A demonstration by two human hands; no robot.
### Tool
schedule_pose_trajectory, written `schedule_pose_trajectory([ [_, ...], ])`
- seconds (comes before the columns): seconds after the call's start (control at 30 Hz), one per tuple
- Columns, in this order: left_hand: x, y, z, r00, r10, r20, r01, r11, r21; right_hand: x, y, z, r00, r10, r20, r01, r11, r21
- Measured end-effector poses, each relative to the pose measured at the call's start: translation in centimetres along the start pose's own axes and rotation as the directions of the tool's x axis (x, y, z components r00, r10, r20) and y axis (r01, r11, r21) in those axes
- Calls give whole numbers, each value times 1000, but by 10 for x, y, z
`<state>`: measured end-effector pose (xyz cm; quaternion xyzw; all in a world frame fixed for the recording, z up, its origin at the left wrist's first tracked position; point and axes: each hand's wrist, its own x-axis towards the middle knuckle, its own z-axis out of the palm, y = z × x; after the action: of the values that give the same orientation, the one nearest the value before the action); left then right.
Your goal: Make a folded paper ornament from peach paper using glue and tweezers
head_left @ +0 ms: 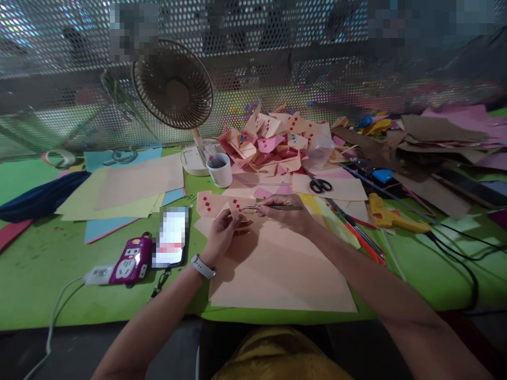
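Over a large peach sheet point(285, 274), my left hand point(225, 232) has its fingers closed on the lower edge of a small folded peach paper point(216, 203) that carries red diamond shapes in two groups. My right hand point(283, 208) grips metal tweezers point(253, 207). The tweezers' tips point left and meet the paper beside the right group of red diamonds. Whether a piece sits between the tips is too small to tell. A white band is on my left wrist.
Behind my hands are a white cup point(219, 170), a fan point(174, 87) and a heap of folded papers point(273, 137). Scissors point(320, 184), a cutter point(356, 229) and a yellow glue gun point(394, 216) lie right; a phone point(172, 237) and purple power strip point(132, 258) lie left.
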<state>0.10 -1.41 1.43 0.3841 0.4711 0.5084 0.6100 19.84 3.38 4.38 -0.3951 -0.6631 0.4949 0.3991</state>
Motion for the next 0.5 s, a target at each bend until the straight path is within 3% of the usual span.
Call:
schedule_pose_trajectory([
  [0.5, 2, -2, 0, 1000, 5, 8, -4, 999, -47, -3, -5, 0, 1000, 4, 21, -2, 996, -88],
])
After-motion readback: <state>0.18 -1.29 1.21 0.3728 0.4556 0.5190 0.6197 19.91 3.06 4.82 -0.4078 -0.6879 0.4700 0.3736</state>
